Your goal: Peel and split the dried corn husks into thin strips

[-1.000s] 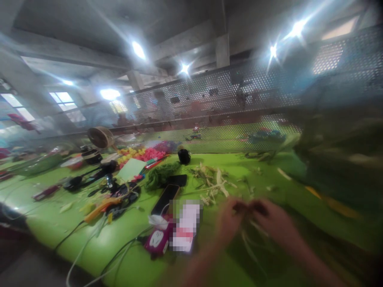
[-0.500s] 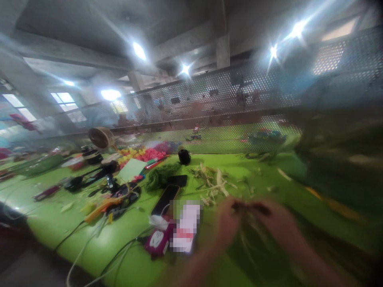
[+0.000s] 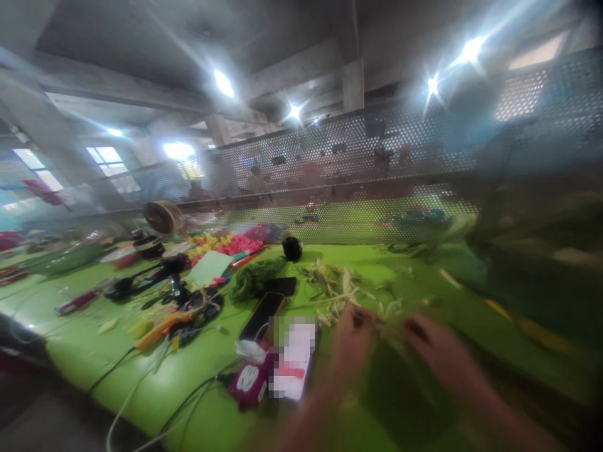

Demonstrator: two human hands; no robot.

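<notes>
My left hand (image 3: 352, 339) is closed in a pinch at the near edge of a pile of pale, thin strips (image 3: 346, 290). A pale green strip (image 3: 384, 319) runs from its fingertips toward my other hand. My right hand (image 3: 431, 342) is a short way to the right, fingers curled in and blurred. Whatever its fingertips grip, if anything, cannot be made out. Both hands are just above the green tabletop (image 3: 381, 395). A phone with a lit screen (image 3: 298, 358) lies left of my left wrist.
Two dark phones (image 3: 262, 314), green netting (image 3: 254, 276) and a black round object (image 3: 292, 249) lie left of the pile. An orange glue gun (image 3: 162, 328), a purple box (image 3: 249, 382) and cables are further left. A perforated panel (image 3: 330, 207) stands behind; a dark mass is at right.
My hands have moved apart: the left has gone a little left toward the pile of strips, the right slightly right. The view has shifted a little.
</notes>
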